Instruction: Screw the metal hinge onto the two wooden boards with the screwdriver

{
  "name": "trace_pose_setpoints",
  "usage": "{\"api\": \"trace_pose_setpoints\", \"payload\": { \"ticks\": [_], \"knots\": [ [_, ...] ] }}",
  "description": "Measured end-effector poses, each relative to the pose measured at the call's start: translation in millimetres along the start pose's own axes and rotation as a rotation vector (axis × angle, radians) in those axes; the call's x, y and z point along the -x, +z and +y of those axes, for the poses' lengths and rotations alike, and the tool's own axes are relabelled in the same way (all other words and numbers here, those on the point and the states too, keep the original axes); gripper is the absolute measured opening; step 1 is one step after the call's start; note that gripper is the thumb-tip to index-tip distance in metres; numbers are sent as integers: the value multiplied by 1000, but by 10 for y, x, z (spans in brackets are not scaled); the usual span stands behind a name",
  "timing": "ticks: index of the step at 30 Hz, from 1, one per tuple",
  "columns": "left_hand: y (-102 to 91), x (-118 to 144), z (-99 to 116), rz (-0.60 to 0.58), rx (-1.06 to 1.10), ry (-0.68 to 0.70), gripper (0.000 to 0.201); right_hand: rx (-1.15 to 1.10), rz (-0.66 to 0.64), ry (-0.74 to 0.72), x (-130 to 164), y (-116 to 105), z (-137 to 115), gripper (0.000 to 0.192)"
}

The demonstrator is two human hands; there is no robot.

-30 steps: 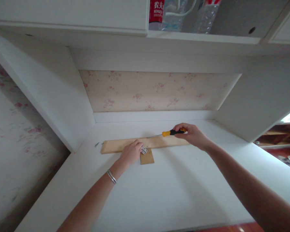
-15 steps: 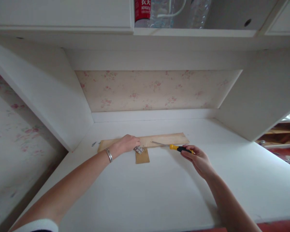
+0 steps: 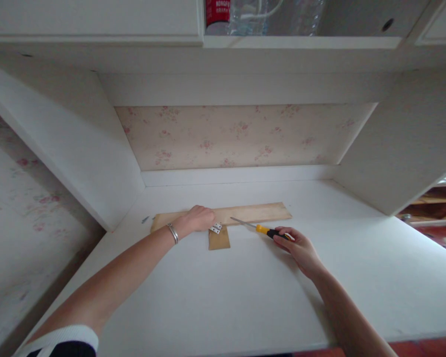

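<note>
I see the left hand [image 3: 199, 219] pressed flat on the plank [image 3: 245, 214], beside the hinge [image 3: 215, 228]. Right hand [image 3: 297, 245] is closed around the screwdriver [image 3: 262, 229], tip hovering over the plank. Risk: tip skates off, gouges wood or jabs left fingers; small block [image 3: 219, 239] isn't pinned and may shift.

Bottles [image 3: 262, 15] on the far shelf are cut off by the top edge. The left hand [image 3: 200, 219] hides part of the wooden strip [image 3: 245, 213]. Small objects [image 3: 145, 218] at its left end, possibly screws, are too tiny to identify.
</note>
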State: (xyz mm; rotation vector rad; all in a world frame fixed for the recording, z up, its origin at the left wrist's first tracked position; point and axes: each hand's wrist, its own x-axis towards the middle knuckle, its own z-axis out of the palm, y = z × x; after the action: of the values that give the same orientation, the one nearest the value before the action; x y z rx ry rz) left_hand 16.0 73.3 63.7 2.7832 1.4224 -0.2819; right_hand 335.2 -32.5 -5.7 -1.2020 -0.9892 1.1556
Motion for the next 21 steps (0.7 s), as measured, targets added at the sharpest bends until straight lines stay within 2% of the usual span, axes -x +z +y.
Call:
{"api": "trace_pose_setpoints", "payload": {
  "ticks": [3, 8, 15, 18, 21],
  "knots": [
    [-27, -39, -4, -40, -29, -68, 37, 10, -7, 22, 8, 4, 2, 32],
    [-39, -68, -11, -77, 93, -220, 42, -7, -2, 55, 27, 34, -37, 33],
    [-40, -110, -65, -88, 131, -293, 46, 24, -13, 44, 22, 37, -14, 33],
    [-75, -36, -113, -30, 148, -247, 49, 37, -22, 34, 12, 25, 19, 33],
    [-117, 96, -150, 75, 158, -60, 39, 27, -31, 39, 6, 23, 36, 32]
  ]
}}
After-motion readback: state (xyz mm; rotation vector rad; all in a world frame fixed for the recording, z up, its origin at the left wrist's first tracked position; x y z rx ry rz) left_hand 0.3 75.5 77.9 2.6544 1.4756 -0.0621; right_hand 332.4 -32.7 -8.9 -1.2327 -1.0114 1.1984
